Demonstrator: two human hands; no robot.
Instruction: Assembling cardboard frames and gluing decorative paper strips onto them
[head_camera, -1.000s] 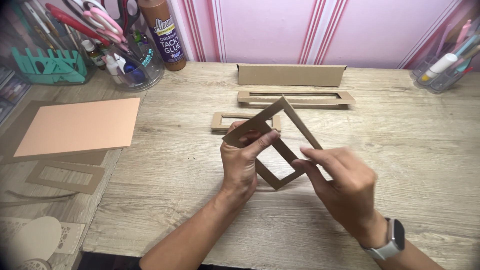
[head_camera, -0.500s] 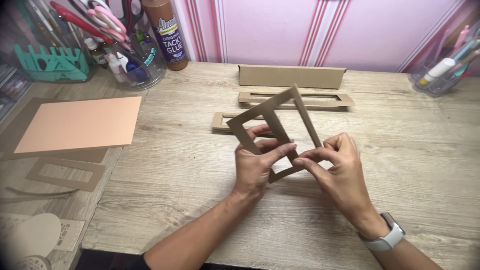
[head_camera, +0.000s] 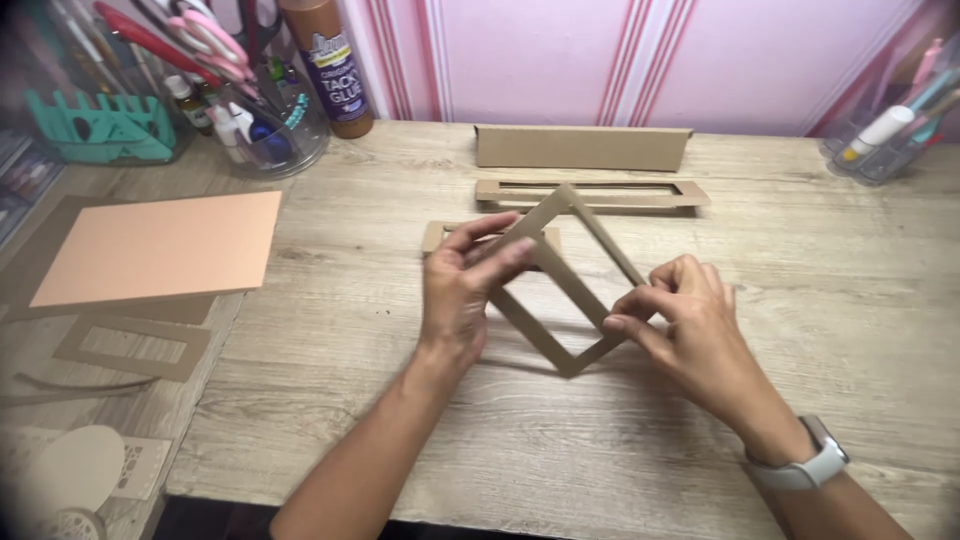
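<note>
Cardboard frame (head_camera: 560, 290), brown, rectangular w/ open middle, held tilted like a diamond above wooden table (head_camera: 820, 300), between both hands. Left hand (head_camera: 462, 290) pinches its upper-left side, thumb behind, fingers in front. Right hand (head_camera: 690, 310) pinches lower-right side w/ thumb & forefinger. Behind it: 2 more flat frames (head_camera: 590, 193) & a folded cardboard strip (head_camera: 583, 147) near the pink wall. Left of table: peach card sheet (head_camera: 160, 247), glue bottle (head_camera: 330, 65), jar of scissors (head_camera: 255, 110). Watch (head_camera: 805, 465) on right wrist.
</note>
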